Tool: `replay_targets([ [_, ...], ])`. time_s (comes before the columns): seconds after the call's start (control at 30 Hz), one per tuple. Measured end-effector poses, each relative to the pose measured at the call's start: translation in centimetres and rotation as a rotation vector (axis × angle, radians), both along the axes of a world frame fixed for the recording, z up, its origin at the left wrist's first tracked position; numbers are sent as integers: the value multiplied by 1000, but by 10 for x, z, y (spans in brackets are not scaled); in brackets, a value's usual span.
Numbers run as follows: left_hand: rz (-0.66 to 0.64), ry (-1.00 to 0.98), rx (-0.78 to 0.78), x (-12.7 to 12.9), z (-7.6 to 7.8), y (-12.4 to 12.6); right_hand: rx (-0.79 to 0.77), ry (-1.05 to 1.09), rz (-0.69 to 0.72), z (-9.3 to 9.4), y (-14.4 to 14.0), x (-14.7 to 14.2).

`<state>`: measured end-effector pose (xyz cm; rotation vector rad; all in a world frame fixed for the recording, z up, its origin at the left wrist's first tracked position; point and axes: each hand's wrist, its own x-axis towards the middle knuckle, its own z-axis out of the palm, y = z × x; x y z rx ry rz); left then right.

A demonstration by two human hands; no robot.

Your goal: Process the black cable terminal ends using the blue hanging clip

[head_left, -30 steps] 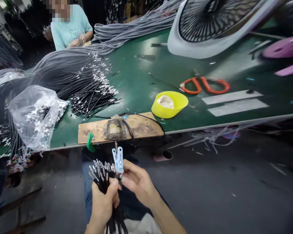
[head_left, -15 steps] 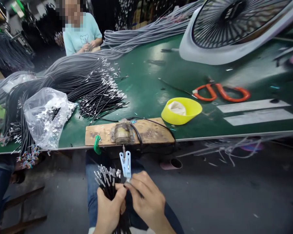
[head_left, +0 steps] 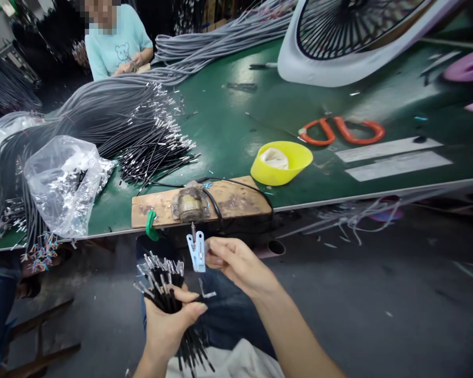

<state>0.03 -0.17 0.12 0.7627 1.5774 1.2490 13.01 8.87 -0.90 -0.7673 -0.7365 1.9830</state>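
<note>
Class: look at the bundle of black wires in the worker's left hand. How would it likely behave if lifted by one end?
The bundle of black wires probably droops: thin strands splay beyond the left hand. Likely light, since one hand holds it. Loose wires could slip out; nothing visibly ties them.

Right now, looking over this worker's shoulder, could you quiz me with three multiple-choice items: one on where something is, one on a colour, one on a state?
1. Where is the yellow bowl?
A. on the green table
B. on the floor
C. in a lap

2. What colour are the scissors' handles?
A. blue
B. orange
C. black

3. What is the left hand doing?
A. lying open
B. gripping a bundle of black wires
C. holding the bowl

Answers: 1 A, it rests on the tabletop; 2 B, the loops are orange; 3 B, the fingers wrap the bundle.
</note>
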Motion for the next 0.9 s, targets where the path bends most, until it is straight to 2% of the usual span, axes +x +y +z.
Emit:
replay_targets([
  [0.2, 23, -41, 11, 1, 8, 8, -38, 134, -49, 13, 7, -23],
  [0.37, -42, -148, -45, 7, 8, 17, -86, 248, -78, 7, 1, -31],
  [0.53, -32, -164, -65, 8, 3, 15, -182, 288, -47, -8, -2, -30],
  [0.63, -10, -147, -70, 7, 0, 10, -203, 271, -30, -23, -4, -24],
  [0.77, -7, -149, -90, 5, -6, 2, -153, 210, -129, -39, -12, -12],
  [0.9, -15, -115, -114, 4, -12, -6, 8, -12, -250, -38, -26, 1],
])
